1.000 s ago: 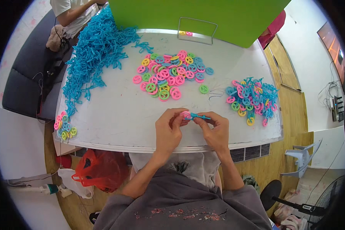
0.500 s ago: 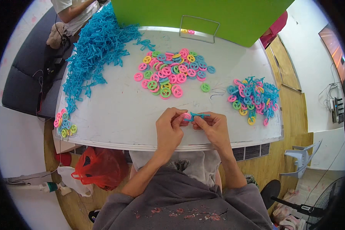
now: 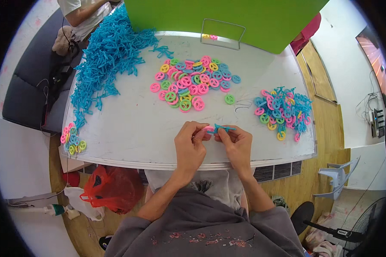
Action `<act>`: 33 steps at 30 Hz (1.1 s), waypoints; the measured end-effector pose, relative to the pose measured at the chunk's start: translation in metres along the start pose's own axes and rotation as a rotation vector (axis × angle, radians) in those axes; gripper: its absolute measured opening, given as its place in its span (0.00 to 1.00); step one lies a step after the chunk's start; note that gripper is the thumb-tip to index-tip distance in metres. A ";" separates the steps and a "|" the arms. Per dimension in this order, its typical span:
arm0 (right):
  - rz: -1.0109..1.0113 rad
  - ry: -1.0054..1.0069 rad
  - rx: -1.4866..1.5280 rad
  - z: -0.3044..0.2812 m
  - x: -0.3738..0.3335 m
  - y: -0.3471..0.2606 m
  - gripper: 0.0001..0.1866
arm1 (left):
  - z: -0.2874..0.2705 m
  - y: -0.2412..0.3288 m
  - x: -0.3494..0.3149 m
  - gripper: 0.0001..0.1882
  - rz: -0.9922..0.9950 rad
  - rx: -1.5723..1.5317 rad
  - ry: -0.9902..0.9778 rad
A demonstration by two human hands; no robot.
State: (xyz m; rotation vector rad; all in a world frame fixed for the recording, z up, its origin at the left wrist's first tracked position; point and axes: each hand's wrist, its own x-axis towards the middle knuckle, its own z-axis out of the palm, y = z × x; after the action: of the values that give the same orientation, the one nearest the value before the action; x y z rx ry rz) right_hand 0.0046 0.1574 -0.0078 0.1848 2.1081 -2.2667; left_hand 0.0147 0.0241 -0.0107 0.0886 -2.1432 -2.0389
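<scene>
Pink ring pinched in left hand, blue stick piece pinched in right hand, both held just above the table edge; if misaligned, a part could be dropped off that edge

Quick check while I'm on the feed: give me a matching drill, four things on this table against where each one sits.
Things:
1. blue stick pile
2. loose coloured rings
3. joined rings and sticks
4. pink ring

Places:
A. table's right side
B. at the fingertips of both hands
C. table's far left
D. middle of the table

Pairs: 1-C, 2-D, 3-A, 4-B
</scene>
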 end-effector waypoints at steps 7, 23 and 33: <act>-0.143 0.002 -0.163 -0.005 0.000 0.001 0.07 | -0.005 0.005 0.002 0.06 -0.114 -0.174 -0.045; -0.348 -0.531 0.061 -0.042 0.013 -0.021 0.10 | -0.011 0.016 0.013 0.12 -0.386 -0.253 -0.535; -0.088 -0.142 0.020 -0.031 0.010 -0.024 0.08 | -0.021 0.009 0.076 0.10 0.579 0.814 -0.032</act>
State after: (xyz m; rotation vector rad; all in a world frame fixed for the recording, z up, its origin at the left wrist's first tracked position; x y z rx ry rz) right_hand -0.0060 0.1910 0.0125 -0.0689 2.0614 -2.2742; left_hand -0.0561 -0.0085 0.0059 -0.4057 -2.4820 -0.8073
